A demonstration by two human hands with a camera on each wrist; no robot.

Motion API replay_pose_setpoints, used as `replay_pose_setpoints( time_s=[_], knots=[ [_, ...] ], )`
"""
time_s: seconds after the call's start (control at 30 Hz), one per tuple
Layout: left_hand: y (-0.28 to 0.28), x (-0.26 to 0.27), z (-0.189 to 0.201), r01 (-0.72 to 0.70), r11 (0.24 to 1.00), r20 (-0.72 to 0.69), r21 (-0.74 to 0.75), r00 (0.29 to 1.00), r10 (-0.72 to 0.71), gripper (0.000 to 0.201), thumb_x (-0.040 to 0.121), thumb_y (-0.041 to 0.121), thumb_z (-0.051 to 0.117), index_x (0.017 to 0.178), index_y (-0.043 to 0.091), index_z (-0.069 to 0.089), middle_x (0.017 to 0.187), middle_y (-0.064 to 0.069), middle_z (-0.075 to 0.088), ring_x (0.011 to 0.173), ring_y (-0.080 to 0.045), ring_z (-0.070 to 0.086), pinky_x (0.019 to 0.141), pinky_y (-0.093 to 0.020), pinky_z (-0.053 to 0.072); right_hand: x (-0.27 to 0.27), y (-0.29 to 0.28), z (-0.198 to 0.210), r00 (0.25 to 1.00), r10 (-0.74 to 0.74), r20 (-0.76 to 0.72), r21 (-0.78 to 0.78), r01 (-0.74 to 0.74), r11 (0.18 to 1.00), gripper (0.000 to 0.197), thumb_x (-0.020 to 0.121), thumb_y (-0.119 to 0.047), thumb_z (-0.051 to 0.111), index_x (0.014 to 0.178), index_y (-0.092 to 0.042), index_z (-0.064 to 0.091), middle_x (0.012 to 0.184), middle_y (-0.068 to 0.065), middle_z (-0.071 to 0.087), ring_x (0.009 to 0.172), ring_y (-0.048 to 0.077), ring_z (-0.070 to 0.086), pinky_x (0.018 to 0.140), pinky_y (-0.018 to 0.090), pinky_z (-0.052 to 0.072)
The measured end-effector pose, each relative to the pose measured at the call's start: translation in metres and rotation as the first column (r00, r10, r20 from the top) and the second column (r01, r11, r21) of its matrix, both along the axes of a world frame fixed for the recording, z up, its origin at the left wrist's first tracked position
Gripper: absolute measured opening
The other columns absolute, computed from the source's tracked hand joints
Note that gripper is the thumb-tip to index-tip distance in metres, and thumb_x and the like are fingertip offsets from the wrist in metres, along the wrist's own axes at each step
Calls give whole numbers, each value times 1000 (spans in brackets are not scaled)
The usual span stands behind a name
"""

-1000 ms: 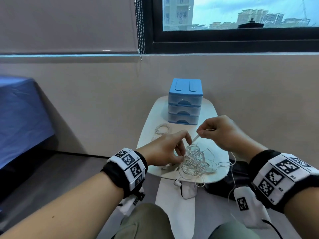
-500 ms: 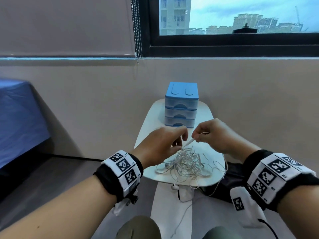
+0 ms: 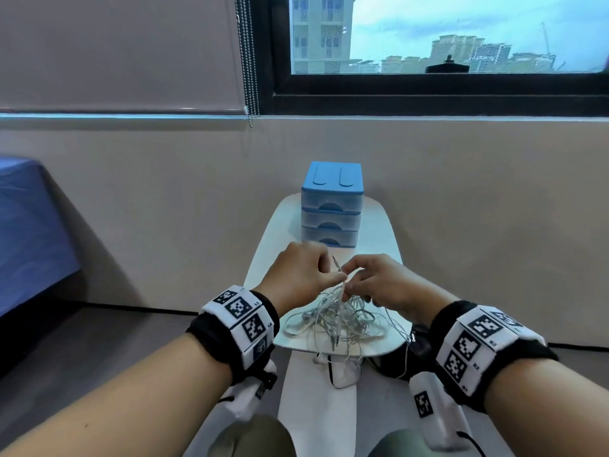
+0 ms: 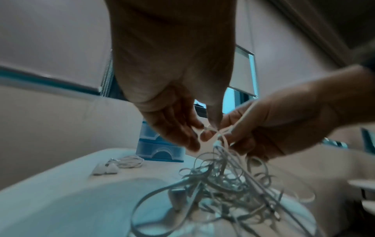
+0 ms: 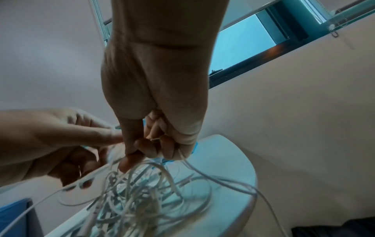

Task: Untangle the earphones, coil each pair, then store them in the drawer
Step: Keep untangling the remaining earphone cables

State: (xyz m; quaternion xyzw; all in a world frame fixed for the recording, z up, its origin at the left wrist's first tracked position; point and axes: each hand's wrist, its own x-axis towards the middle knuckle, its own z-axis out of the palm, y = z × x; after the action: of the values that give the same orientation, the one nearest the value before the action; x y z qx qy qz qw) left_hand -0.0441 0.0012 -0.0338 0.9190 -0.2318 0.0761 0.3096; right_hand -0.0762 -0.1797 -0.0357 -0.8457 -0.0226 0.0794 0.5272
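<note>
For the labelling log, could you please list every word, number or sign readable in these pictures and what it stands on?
No text reads with certainty.
Left wristband: black-and-white square code markers; the small characters beside them are too small to read.
Right wristband: the same markers; the tiny print is blurred.
Blue drawer unit: no label visible.

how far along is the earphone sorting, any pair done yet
One coiled pair already lies on the table beside the drawers. The left hand and right hand both pinch cords above the tangle. That tangle remains, and all drawers look closed.
</note>
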Motion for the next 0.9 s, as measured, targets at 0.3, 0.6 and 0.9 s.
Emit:
replay_pose_setpoints(
  time_s=[0.3, 0.6, 0.9],
  knots=[
    [6, -4, -2, 143, 978, -410, -151, 891, -194, 5, 93, 13, 75, 90, 9, 73, 75, -7, 72, 67, -16, 68, 66, -31, 57, -1, 9, -1, 988, -118, -102, 22, 121, 992, 18, 95, -8, 57, 104, -14, 72, 76, 2, 70, 68, 13, 56, 58, 28, 33],
    [19, -4, 22, 102, 963, -351, -251, 917, -189, 6, 96, 12, 71, 97, 6, 74, 77, -4, 72, 74, -16, 74, 66, -24, 52, -2, 10, 18, 971, -240, 5, 71, 239, 968, 24, 85, 1, 70, 102, -16, 71, 86, 7, 68, 73, 17, 53, 58, 25, 39],
    [14, -5, 23, 67, 840, -232, -538, 946, -224, 6, 106, 15, 54, 105, 9, 56, 80, -9, 69, 71, -24, 72, 77, -43, 57, -11, 10, 34, 989, -142, 50, -152, 148, 977, 29, 87, -1, 53, 80, -15, 77, 81, 0, 64, 79, 16, 55, 70, 28, 43]
  ],
)
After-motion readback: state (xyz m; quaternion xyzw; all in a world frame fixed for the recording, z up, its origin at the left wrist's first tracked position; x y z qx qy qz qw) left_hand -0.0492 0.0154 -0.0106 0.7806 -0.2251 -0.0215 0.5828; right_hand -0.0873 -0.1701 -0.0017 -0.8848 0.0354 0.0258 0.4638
